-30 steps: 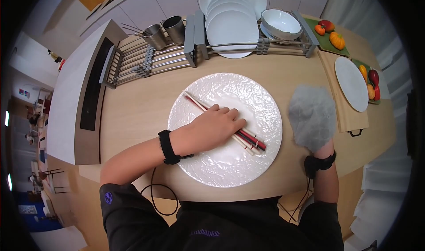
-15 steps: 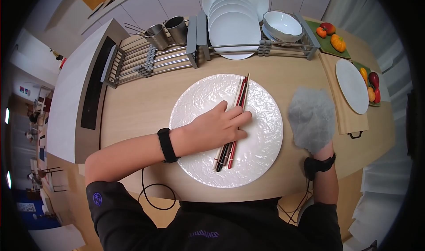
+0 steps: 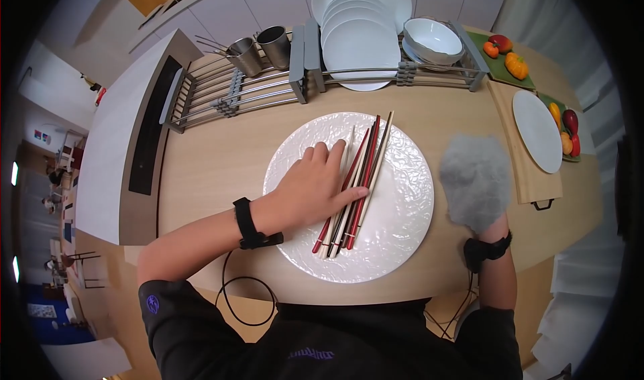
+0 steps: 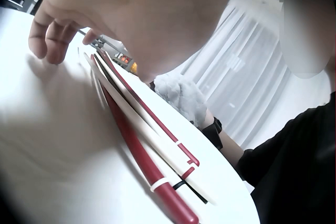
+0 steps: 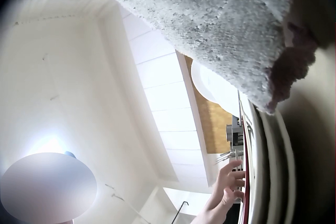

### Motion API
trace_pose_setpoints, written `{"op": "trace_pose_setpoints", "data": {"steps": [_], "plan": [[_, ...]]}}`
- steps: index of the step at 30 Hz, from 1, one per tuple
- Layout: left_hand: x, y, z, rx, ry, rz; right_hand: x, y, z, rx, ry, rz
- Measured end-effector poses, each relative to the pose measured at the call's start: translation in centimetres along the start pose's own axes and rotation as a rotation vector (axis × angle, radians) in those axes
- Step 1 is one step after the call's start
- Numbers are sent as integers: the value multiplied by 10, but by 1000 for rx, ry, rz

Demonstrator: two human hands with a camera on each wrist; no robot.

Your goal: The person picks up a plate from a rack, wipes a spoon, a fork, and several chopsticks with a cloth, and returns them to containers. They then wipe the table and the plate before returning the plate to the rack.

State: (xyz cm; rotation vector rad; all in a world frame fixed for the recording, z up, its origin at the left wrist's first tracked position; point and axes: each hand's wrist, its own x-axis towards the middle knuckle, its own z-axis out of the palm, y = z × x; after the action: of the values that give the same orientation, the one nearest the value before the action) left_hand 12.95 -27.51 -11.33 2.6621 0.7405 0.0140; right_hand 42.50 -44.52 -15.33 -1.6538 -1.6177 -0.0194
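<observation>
In the head view, my left hand [image 3: 310,184] is over the middle of a large white textured plate [image 3: 402,239]. A loose bundle of red, white and black chopsticks [image 3: 372,165] lies fanned across the plate, thin ends away from me. My thumb stretches over the chopsticks while the other fingers reach along their left side, fingertips close to the plate in the left wrist view. A fuzzy grey cloth [image 3: 475,179] covers nearly all of my right hand [image 3: 494,227], right of the plate; its fingers are hidden.
Behind the plate stand a metal rack [image 3: 235,101] with steel cups [image 3: 274,48], white plates [image 3: 361,51] and a bowl [image 3: 433,41]. On the right, a wooden board [image 3: 530,172] bears an oval plate [image 3: 537,130], near toy vegetables [image 3: 515,66]. Stacked rims show in the right wrist view.
The chopsticks have turned from slanting toward the lower right to pointing away from me, and spread apart. My left hand has loosened around them and moved left. The right hand has stayed put.
</observation>
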Motion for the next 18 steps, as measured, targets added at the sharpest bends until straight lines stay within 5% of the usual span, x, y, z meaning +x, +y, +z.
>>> {"op": "trace_pose_setpoints", "data": {"steps": [5,13,18], "plan": [[11,22,2,-42,-72,38,-1,0,5,21,48,8],[21,23,19,-133,-36,194,7,-10,-19,-388,-208,-107],[20,22,-2,-57,-168,321,19,-24,-15,-414,-119,-149]]}}
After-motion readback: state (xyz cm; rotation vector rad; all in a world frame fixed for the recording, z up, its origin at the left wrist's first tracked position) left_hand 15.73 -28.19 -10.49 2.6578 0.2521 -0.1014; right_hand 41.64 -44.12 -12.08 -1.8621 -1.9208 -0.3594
